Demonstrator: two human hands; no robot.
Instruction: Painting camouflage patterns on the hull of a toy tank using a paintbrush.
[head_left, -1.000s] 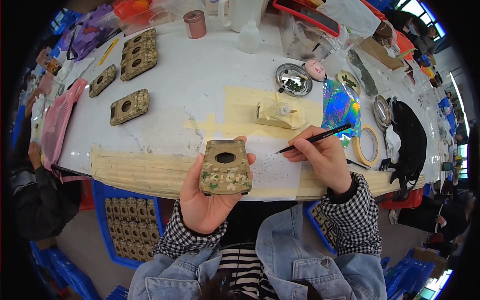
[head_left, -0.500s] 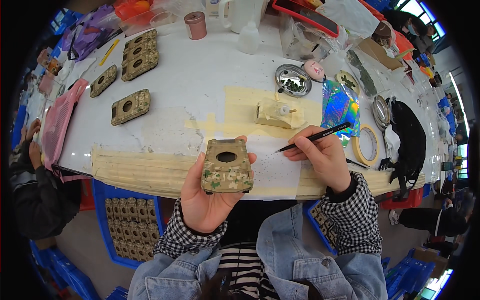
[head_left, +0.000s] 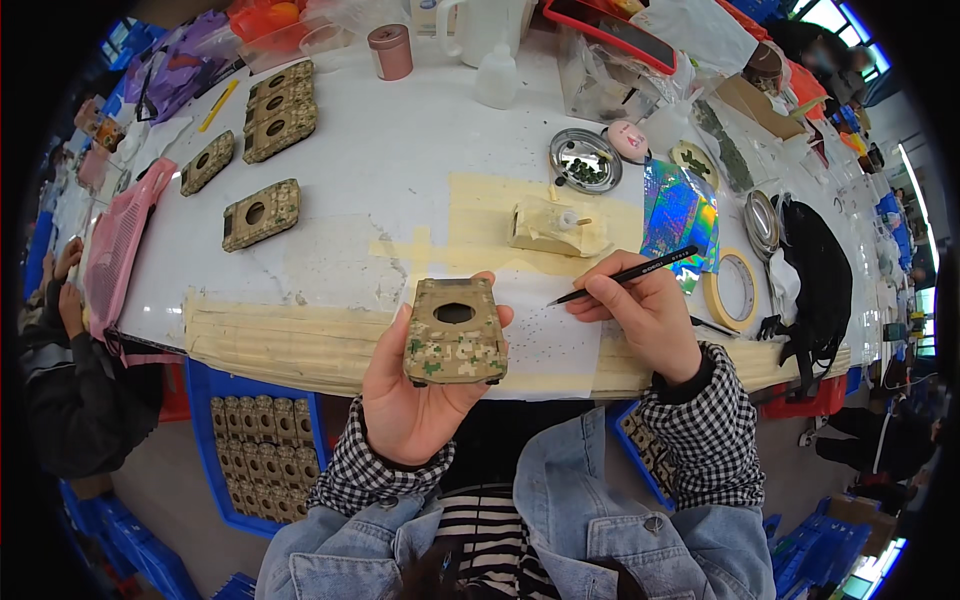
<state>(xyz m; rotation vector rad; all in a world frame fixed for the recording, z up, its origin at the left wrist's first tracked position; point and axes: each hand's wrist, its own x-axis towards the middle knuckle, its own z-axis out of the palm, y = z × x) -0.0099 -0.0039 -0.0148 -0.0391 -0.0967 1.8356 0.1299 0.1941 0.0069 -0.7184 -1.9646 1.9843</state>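
Note:
My left hand point(head_left: 415, 410) grips a camouflage-patterned model tank hull point(head_left: 455, 345), its round top opening tilted up and its fingers wrapped round both sides. In my right hand point(head_left: 640, 310) a thin black brush-like tool point(head_left: 630, 272) is pinched, tip pointing left and down. That tip is at a white paper sheet point(head_left: 560, 350) dotted with several tiny dark specks. Just beyond the sheet sits a small block wrapped in cream tape point(head_left: 560, 226). More camouflage hulls point(head_left: 260, 214) rest at the far left of the table.
A metal dish point(head_left: 586, 160) with dark green bits stands far right of centre, near a holographic sheet point(head_left: 680, 215) and a tape roll point(head_left: 732, 290). Blue trays of hulls point(head_left: 262, 455) are below the table edge. At left is a pink basket point(head_left: 130, 245), with another person's hands point(head_left: 70, 280) beside it.
My hands, the hull and the black tool hold almost still. In the background at right, a person has shifted slightly.

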